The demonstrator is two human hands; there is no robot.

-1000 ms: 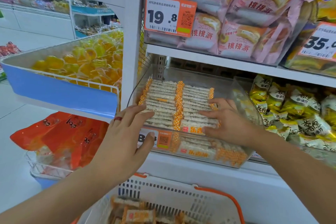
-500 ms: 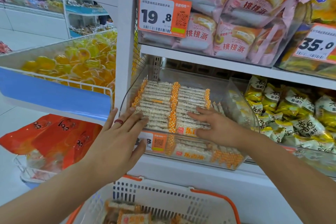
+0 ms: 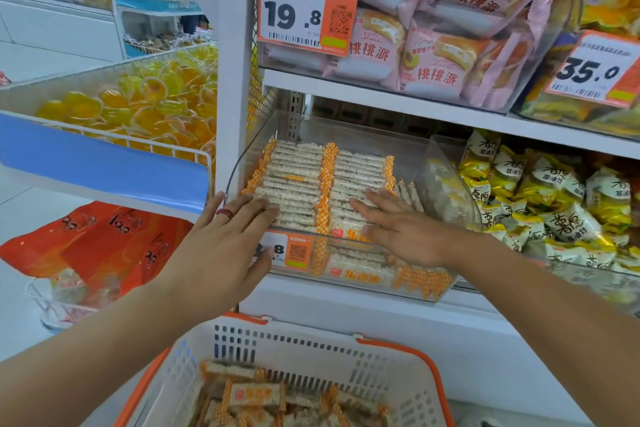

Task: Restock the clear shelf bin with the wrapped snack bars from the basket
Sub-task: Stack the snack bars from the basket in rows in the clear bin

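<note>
The clear shelf bin point(image 3: 446, 177) sits on the lower shelf and holds two neat rows of wrapped snack bars point(image 3: 298, 180) with orange-checked ends. My left hand point(image 3: 225, 246) lies flat at the bin's front left corner, its straight fingers on the left row and its thumb against the bin's front. My right hand point(image 3: 398, 225) presses flat on the front of the right row. A few bars point(image 3: 408, 192) stand loosely beside the right row. Below, the white basket point(image 3: 311, 340) with orange rim holds several more bars point(image 3: 256, 395).
A white shelf post point(image 3: 235, 62) stands just left of the bin. A shelf with pink pie packs point(image 3: 433, 45) hangs close above. Yellow-green snack bags point(image 3: 554, 198) fill the bin to the right. A blue-edged tray of yellow jelly cups point(image 3: 138, 111) juts out at left.
My right hand has slid left and toward the front over the right row of bars. My left hand has stayed at the bin's front left corner, fingers now further onto the bars.
</note>
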